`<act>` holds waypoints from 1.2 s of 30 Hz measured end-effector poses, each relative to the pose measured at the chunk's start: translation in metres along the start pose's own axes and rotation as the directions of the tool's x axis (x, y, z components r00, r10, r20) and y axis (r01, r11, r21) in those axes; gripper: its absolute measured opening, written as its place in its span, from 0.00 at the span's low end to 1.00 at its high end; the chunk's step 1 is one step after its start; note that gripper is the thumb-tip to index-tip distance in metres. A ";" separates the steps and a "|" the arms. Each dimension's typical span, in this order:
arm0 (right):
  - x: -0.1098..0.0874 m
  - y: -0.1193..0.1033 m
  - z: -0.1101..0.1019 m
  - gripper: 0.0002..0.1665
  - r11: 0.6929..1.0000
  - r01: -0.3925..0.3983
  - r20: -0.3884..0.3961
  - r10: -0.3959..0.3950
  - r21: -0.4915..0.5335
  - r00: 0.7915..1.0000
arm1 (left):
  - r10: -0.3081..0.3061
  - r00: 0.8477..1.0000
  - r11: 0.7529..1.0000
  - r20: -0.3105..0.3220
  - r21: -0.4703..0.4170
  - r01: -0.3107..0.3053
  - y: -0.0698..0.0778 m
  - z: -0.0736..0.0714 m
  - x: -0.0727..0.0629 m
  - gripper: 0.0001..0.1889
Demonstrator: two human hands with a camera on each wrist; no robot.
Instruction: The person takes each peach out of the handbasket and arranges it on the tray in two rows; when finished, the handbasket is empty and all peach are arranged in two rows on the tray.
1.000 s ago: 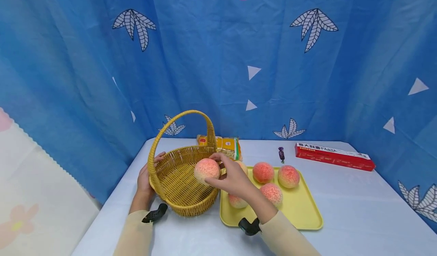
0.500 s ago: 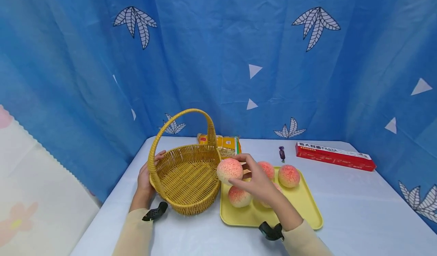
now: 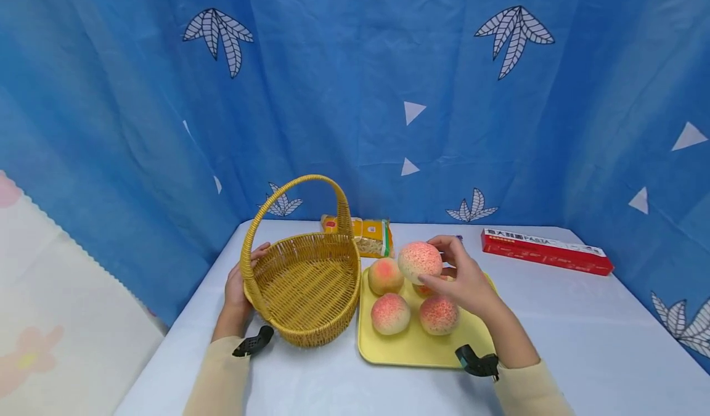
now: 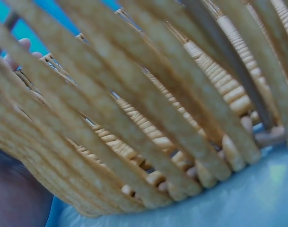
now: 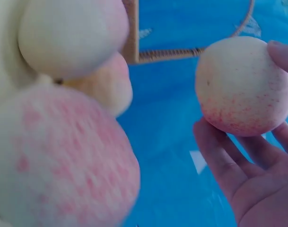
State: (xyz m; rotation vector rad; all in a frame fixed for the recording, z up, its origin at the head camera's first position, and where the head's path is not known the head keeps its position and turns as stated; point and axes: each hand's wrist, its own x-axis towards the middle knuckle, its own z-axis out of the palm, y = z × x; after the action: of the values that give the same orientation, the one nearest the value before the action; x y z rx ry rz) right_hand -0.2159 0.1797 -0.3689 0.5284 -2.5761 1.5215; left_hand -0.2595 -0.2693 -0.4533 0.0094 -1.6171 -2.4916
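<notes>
My right hand (image 3: 465, 280) pinches a pink-and-cream peach (image 3: 420, 262) between thumb and fingers, over the back of a yellow tray (image 3: 405, 355). The right wrist view shows that same peach (image 5: 245, 85) raised beside others. Several more peaches lie on the tray, among them a front-left peach (image 3: 391, 313) and an orange-tinted peach (image 3: 386, 276); one behind the hand is partly hidden. To the left stands a golden wicker basket (image 3: 305, 330) with a tall handle, its inside bare. My left hand (image 3: 238, 286) holds the basket's left side; the left wrist view is mostly woven ribs (image 4: 134, 118).
Behind the basket lies a yellow-orange pasta bag (image 3: 371, 238). A red pasta box (image 3: 546, 252) sits at the back right. A purple-wrapped candy (image 3: 459, 237) peeks out behind the right hand. A blue curtain (image 3: 355, 95) closes off the table's back.
My right hand has carried the peach rightward, from above the basket to over the tray, uncovering the tray's left peaches. The left hand and basket have stayed in place.
</notes>
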 end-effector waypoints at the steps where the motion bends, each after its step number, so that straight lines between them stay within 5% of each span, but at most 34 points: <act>1: -0.001 0.001 -0.004 0.42 1.000 -0.005 -0.001 0.005 -0.010 1.000 | -0.011 1.000 1.000 0.000 0.001 0.011 -0.001 0.000 0.000 0.22; 13: -0.013 0.017 -0.044 0.42 1.000 0.001 0.005 -0.001 -0.025 1.000 | -0.024 1.000 1.000 -0.010 -0.003 0.024 -0.005 -0.004 -0.001 0.22; 23: -0.021 0.042 -0.080 0.49 0.993 -0.067 0.081 0.075 -0.101 0.994 | -0.027 1.000 1.000 0.006 -0.013 0.027 -0.006 -0.004 0.002 0.23; 36: -0.026 0.068 -0.105 0.42 0.985 -0.139 0.246 0.161 -0.101 0.956 | -0.025 1.000 0.997 0.005 -0.077 0.026 -0.004 -0.006 0.005 0.21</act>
State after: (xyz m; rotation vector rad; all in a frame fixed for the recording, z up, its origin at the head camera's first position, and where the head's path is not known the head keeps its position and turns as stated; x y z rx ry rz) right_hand -0.2239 0.3066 -0.3808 0.5632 -2.9212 1.4683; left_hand -0.2646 -0.2738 -0.4593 0.0152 -1.5312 -2.5729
